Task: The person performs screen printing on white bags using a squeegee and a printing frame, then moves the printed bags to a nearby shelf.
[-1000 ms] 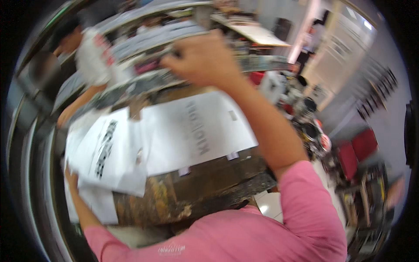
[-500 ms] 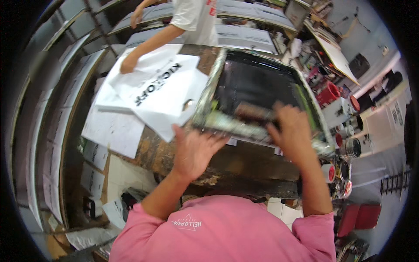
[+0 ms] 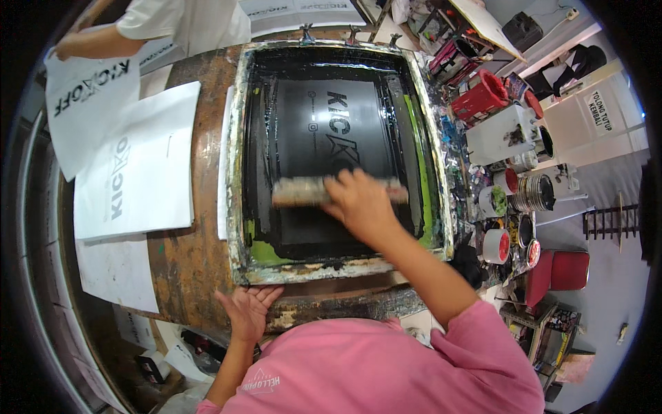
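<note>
My right hand grips the wooden handle of a squeegee, which lies crosswise on the dark mesh of a screen-printing frame. Glossy black ink coats the mesh around a paler middle area where lettering shows, and green patches line its right side and near left corner. The frame lies flat on a worn wooden table. My left hand is open, palm up, its fingertips at the frame's near left edge. A white sheet's edge shows beside the frame's left side.
A stack of printed white sheets lies left of the frame. Beyond it, a co-worker's arm holds up a printed white bag. Clamps line the frame's far edge. Ink tubs and a red bucket crowd the right.
The frame now lies flat, where before it was tilted up at its near edge. The squeegee is farther along the mesh. The co-worker has carried the printed bag off to the left.
</note>
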Tool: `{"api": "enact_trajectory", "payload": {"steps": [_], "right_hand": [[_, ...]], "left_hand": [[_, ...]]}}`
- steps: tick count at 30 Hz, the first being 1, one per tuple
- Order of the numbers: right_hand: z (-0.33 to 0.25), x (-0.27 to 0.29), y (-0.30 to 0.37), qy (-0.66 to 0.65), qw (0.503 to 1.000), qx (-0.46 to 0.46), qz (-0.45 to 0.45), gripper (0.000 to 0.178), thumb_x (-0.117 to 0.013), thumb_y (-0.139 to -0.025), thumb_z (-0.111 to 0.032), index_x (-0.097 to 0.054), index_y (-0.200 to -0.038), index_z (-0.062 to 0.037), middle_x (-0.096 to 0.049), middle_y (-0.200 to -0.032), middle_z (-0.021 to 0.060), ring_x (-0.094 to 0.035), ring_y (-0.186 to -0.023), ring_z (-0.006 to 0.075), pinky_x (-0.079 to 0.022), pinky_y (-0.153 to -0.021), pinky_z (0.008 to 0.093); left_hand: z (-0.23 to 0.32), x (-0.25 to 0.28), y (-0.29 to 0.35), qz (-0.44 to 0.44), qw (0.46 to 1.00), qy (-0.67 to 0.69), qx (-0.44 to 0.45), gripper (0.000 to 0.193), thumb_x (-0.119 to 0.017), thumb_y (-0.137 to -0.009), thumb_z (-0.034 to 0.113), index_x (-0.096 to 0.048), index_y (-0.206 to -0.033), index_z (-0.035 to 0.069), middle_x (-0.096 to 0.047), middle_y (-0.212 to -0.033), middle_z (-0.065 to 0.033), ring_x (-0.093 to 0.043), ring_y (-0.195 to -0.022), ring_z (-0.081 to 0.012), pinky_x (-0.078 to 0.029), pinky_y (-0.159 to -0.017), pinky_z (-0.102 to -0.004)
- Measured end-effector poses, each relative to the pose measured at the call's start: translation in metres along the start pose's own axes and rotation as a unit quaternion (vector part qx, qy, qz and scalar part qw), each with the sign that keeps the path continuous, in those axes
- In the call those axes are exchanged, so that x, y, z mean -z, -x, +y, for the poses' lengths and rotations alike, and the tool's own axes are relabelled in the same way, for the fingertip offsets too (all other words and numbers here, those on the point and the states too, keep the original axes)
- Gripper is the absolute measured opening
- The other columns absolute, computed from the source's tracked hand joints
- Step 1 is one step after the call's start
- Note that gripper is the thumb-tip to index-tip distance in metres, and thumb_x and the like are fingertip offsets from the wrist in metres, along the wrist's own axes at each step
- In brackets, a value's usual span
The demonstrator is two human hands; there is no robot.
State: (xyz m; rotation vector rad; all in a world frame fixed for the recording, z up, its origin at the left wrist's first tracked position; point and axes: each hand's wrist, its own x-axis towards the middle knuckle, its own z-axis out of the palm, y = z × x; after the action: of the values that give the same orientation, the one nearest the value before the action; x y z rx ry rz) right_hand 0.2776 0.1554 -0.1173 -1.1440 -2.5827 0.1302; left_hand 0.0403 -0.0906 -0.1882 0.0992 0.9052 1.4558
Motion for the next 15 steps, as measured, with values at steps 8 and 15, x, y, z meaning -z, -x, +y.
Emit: {"api": "enact_trajectory", "payload": {"steps": [8,15], "right_hand": [[0.153,-0.033,-0.202,0.094,0.994,0.016,0.059,0.040,-0.063,-0.090,-0.051,-0.066,-0.099,-0.0124,-0.068,-0.092,0.0125,-0.068,-0.091,0.0340,-0.054,-0.075,0.0484],[0.182,-0.023,-0.253,0.097,0.995,0.019,0.028,0.048,-0.056,-0.093,-0.057,-0.069,-0.114,-0.0158,-0.072,-0.104,0.0128,-0.068,-0.099,0.0357,-0.054,-0.084,0.0497]], "left_hand": [[0.002,0.008,0.003,-0.036,0.999,0.013,-0.039,0.090,-0.041,-0.084,0.084,-0.057,-0.119,0.003,-0.060,-0.128,-0.0232,-0.058,-0.121,-0.0411,-0.045,-0.104,-0.0641],[-0.002,0.028,-0.004,-0.162,0.985,0.052,-0.042,0.074,-0.045,-0.089,0.077,-0.073,-0.109,0.012,-0.055,-0.144,-0.0153,-0.051,-0.133,-0.0370,-0.037,-0.111,-0.0645]]}}
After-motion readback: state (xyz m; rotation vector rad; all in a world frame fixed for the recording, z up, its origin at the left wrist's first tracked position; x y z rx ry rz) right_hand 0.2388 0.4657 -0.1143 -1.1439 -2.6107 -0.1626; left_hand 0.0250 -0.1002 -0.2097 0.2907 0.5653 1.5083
